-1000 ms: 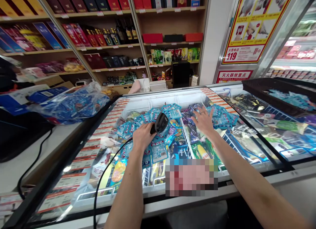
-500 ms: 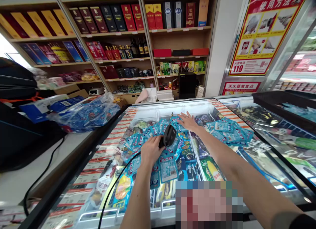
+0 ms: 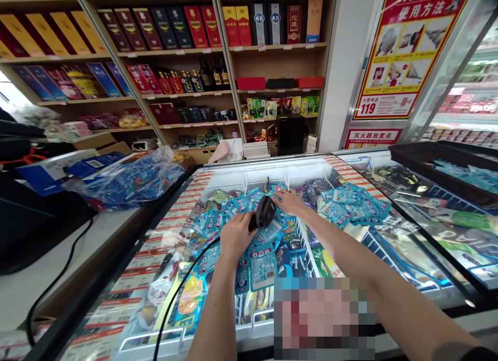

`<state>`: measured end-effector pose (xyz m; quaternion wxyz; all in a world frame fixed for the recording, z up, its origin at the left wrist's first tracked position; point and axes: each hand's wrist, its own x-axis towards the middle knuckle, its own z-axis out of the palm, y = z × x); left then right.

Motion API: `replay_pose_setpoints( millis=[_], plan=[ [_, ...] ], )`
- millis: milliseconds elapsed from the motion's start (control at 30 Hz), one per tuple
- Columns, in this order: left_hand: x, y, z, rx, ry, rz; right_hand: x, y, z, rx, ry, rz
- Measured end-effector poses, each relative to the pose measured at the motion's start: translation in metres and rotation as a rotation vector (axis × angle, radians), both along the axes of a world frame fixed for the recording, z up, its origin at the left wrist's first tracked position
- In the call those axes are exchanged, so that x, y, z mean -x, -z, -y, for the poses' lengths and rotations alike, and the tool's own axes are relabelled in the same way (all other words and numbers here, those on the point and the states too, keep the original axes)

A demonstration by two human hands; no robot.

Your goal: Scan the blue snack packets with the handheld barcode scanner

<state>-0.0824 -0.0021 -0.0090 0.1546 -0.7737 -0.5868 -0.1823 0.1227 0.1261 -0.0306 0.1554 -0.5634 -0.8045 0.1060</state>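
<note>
My left hand is wrapped round the handle of a black barcode scanner, its head tilted over the packets. A black cable runs from it down towards me. My right hand reaches to the far side of the pile, fingers stretched out over the blue packets there. It appears to touch them, though the fingertips are partly hidden. Many small blue packets lie heaped on the glass top of the chest freezer. A second group of blue packets lies to the right of my right forearm.
At the left, a clear plastic bag of blue packets sits on a counter. A black tray stands on the freezer at the right. Shelves with boxes and bottles line the back wall. Frozen goods show through the glass.
My right hand has moved left and slightly down onto the packets, closer to the scanner. My left hand still holds the scanner in about the same place. The view has shifted slightly.
</note>
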Motion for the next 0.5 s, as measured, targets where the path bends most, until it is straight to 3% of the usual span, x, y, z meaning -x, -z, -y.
replay_pose_setpoints(
  millis=[133,233,400,500],
  plan=[
    [-0.002,0.000,0.000,-0.012,0.004,-0.004,-0.009,0.007,0.031,-0.021,0.124,-0.162],
    [-0.003,0.000,0.000,-0.006,0.009,-0.009,-0.030,0.001,0.037,0.055,0.098,-0.336],
    [-0.007,-0.003,0.000,-0.008,0.014,-0.010,-0.079,-0.010,0.046,0.114,0.078,-0.394],
    [-0.009,-0.003,0.000,-0.018,0.018,-0.031,-0.093,-0.007,0.064,0.173,-0.015,-0.403]
  ],
)
